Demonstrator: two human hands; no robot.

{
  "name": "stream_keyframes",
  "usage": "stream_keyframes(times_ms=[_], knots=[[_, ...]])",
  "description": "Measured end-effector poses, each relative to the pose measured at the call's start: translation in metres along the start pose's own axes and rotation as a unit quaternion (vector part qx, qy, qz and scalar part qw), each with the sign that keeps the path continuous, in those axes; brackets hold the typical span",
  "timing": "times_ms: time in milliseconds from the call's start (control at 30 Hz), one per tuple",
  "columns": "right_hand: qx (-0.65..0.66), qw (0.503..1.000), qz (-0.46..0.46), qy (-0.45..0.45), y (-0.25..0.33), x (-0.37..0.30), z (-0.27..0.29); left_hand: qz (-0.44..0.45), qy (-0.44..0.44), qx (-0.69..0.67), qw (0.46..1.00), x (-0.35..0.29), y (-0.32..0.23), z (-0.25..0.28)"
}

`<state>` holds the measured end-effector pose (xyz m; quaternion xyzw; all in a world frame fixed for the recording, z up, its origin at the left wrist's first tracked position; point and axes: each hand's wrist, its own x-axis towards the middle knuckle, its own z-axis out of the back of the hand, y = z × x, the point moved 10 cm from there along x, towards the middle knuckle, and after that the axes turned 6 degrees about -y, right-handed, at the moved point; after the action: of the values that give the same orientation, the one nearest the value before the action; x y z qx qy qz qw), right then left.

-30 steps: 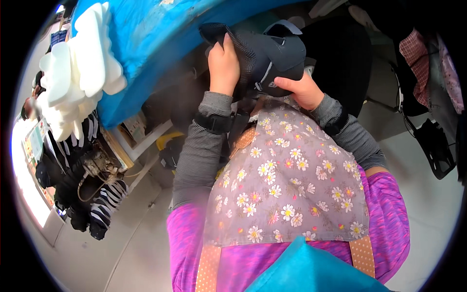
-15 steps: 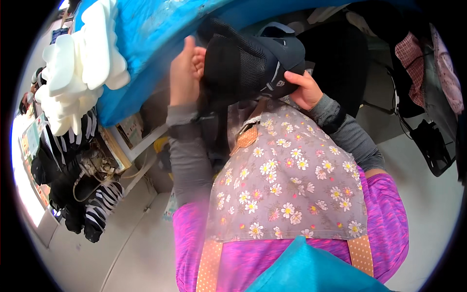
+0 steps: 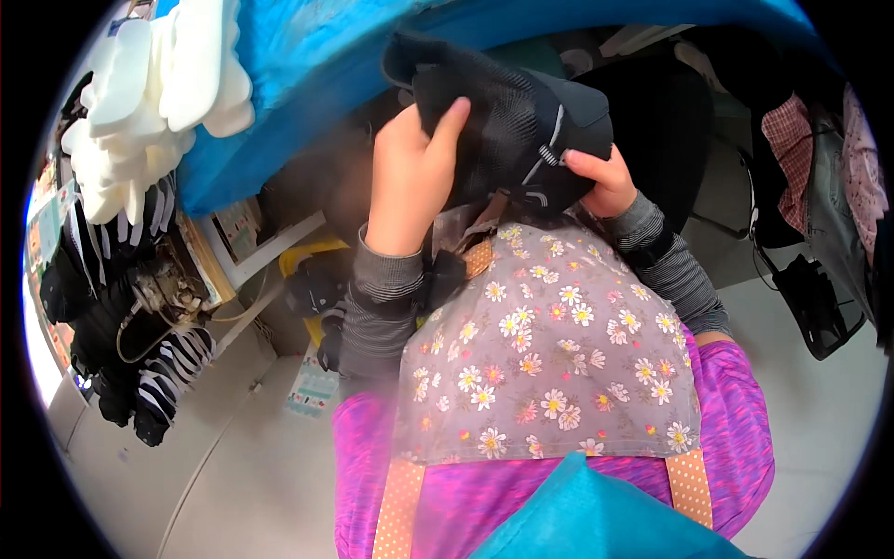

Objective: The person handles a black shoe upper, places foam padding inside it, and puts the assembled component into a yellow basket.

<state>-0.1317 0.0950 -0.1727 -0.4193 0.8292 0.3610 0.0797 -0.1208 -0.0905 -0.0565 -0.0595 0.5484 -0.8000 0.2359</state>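
Observation:
A black mesh shoe upper (image 3: 503, 112) with grey trim is held up over my lap, above the flowered apron. My left hand (image 3: 414, 168) grips its left edge, thumb outside on the dark fabric and the other fingers hidden behind. At its smoother dark right end, my right hand (image 3: 605, 182) pinches the lower side, thumb on top. The inside of the piece and its underside are hidden from view.
A blue-covered table (image 3: 307, 74) curves across the far side, with white foam shoe-shaped pieces (image 3: 196, 65) stacked at its left. Black-and-white striped pieces (image 3: 177, 373) hang at far left. A yellow container (image 3: 312, 252) with dark pieces stands left of my lap; clothes (image 3: 792, 177) hang at right.
My left hand has come from beside the piece onto its left edge and closed there. The upper has shifted slightly right and its left part has folded; my right hand moved with it.

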Motion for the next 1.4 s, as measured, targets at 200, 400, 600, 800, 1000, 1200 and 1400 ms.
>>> stream_keyframes(times_ms=[200, 400, 600, 800, 1000, 1200, 1400], knots=[[0.030, 0.997, 0.043, -0.059, 0.000, 0.006, 0.004, -0.155, -0.073, 0.272, 0.947, 0.041, -0.010, -0.022], [0.043, 0.997, 0.014, -0.064, -0.010, 0.014, 0.011, -0.142, -0.098, 0.310, 0.935, 0.055, 0.009, -0.044], [0.027, 0.998, 0.034, -0.052, -0.010, 0.010, 0.013, -0.164, -0.083, 0.303, 0.935, 0.058, 0.015, -0.056], [0.077, 0.996, 0.007, -0.037, -0.008, 0.007, 0.013, -0.149, -0.078, 0.285, 0.944, 0.043, -0.009, -0.045], [0.131, 0.990, -0.017, -0.051, -0.011, 0.008, 0.020, -0.159, -0.071, 0.322, 0.931, 0.044, -0.008, -0.057], [0.107, 0.993, -0.020, -0.041, -0.019, 0.013, 0.017, -0.119, -0.029, 0.299, 0.946, 0.063, 0.022, -0.065], [0.088, 0.996, -0.001, -0.019, -0.018, 0.011, 0.016, -0.135, -0.026, 0.310, 0.941, 0.067, 0.023, -0.072]])
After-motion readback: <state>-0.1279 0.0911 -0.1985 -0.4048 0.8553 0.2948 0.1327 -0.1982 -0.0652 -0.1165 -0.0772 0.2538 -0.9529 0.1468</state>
